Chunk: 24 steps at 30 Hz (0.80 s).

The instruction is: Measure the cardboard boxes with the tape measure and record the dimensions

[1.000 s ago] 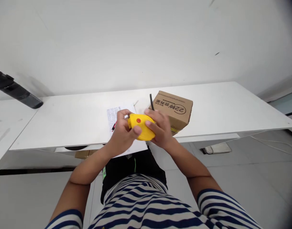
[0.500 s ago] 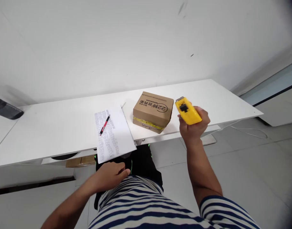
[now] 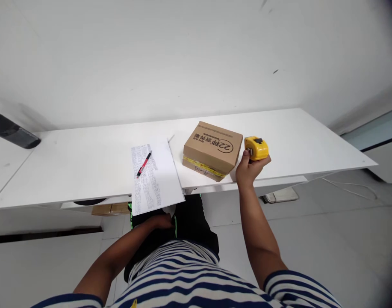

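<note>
My right hand point(image 3: 249, 167) is closed round a yellow tape measure point(image 3: 256, 148) and holds it on the white table point(image 3: 86, 167), just right of a brown cardboard box point(image 3: 213, 149) with yellow tape on its side. My left hand point(image 3: 160, 221) rests low on my lap against the black shorts, below the table's front edge; its fingers lie flat and nothing shows in it. A printed paper sheet point(image 3: 154, 179) hangs over the table's front edge, with a red and black pen point(image 3: 144, 164) lying on it.
A dark cylindrical object point(image 3: 10, 130) juts in at the far left above the table. A white wall stands behind the table. Cables and a flat grey device point(image 3: 281, 196) lie on the floor under the table's right part.
Both hands held the tape measure a second ago. My left hand let go and dropped to my lap. My right hand carried the tape measure right and lowered it onto the table beside the box.
</note>
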Each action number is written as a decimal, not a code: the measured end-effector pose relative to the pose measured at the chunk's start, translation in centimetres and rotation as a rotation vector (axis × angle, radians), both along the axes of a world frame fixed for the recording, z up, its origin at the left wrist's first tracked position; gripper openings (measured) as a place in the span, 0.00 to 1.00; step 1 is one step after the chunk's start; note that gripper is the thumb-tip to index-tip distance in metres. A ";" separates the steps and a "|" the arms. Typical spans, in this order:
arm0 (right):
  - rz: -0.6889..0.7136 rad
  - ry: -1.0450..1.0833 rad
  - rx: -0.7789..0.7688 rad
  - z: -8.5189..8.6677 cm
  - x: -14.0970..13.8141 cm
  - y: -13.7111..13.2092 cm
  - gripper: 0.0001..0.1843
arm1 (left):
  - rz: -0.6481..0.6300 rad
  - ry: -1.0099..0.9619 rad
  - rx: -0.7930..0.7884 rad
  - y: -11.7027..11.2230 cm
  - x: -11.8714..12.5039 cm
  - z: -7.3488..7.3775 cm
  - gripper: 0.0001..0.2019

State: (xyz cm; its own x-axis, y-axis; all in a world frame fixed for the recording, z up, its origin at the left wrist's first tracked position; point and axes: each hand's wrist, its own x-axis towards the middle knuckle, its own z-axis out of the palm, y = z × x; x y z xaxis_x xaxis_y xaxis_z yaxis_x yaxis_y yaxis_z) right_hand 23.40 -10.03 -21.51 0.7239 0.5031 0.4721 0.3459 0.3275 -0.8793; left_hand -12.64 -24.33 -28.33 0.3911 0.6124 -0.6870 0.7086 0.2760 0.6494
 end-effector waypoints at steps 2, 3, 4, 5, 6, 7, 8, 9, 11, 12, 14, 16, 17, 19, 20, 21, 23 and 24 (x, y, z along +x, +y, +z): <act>0.009 -0.028 -0.030 -0.6 -0.2 -0.2 0.34 | -0.013 0.074 -0.029 0.0 -0.3 -0.7 0.05; 0.010 -0.043 -0.048 -0.7 -0.2 -0.4 0.34 | -0.012 0.116 -0.028 0.0 -0.4 -1.0 0.08; 0.010 -0.055 -0.063 -0.9 -0.2 -0.5 0.33 | -0.001 0.155 -0.017 -0.1 -0.5 -1.2 0.12; 0.016 -0.063 -0.076 -0.9 -0.3 -0.6 0.33 | 0.013 0.191 0.003 -0.1 -0.6 -1.4 0.15; 0.022 -0.065 -0.086 -0.9 -0.2 -0.6 0.33 | 0.030 0.222 0.031 -0.1 -0.6 -1.6 0.18; 0.028 -0.063 -0.091 -0.9 -0.2 -0.7 0.34 | 0.046 0.246 0.061 -0.1 -0.6 -1.6 0.19; 0.033 -0.059 -0.093 -0.8 -0.2 -0.7 0.34 | 0.061 0.263 0.090 -0.1 -0.5 -1.6 0.19; 0.039 -0.052 -0.092 -0.8 -0.1 -0.6 0.34 | 0.077 0.274 0.117 -0.1 -0.5 -1.5 0.19; 0.060 -0.043 -0.093 -0.8 0.0 -0.5 0.35 | 0.110 0.276 0.157 -0.1 -0.3 -1.2 0.14; 0.072 -0.040 -0.091 -0.9 0.1 -0.4 0.36 | 0.128 0.269 0.173 -0.1 -0.3 -1.0 0.10; 0.092 -0.042 -0.075 -1.0 0.2 -0.3 0.36 | 0.160 0.239 0.205 -0.3 -0.2 -0.6 0.04; 0.101 -0.048 -0.050 -1.1 0.3 -0.2 0.36 | 0.186 0.211 0.228 -0.5 0.0 -0.3 0.04; 0.105 -0.049 -0.039 -1.1 0.4 -0.2 0.35 | 0.194 0.205 0.230 -0.6 0.1 -0.1 0.04; 0.113 -0.051 -0.028 -1.2 0.4 -0.2 0.34 | 0.195 0.216 0.209 -0.8 0.6 0.2 0.04; 0.115 -0.051 -0.022 -1.2 0.4 -0.2 0.33 | 0.185 0.227 0.192 -0.9 0.9 0.4 0.04; 0.116 -0.051 -0.015 -1.2 0.4 -0.2 0.33 | 0.170 0.242 0.177 -1.0 1.3 0.7 0.04; 0.116 -0.048 0.005 -1.2 0.3 0.0 0.34 | 0.131 0.290 0.171 -1.1 2.1 1.6 0.09; 0.113 -0.042 0.022 -1.2 0.3 0.1 0.35 | 0.111 0.324 0.177 -1.2 2.4 2.3 0.14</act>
State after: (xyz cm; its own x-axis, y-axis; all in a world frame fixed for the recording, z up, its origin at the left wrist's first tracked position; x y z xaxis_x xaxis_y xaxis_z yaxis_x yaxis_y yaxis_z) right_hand 23.66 -9.94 -22.70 0.6426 0.5696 0.5125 0.3417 0.3856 -0.8571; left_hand -10.21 -25.58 -26.01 0.0958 0.7588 -0.6442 0.8570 0.2663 0.4411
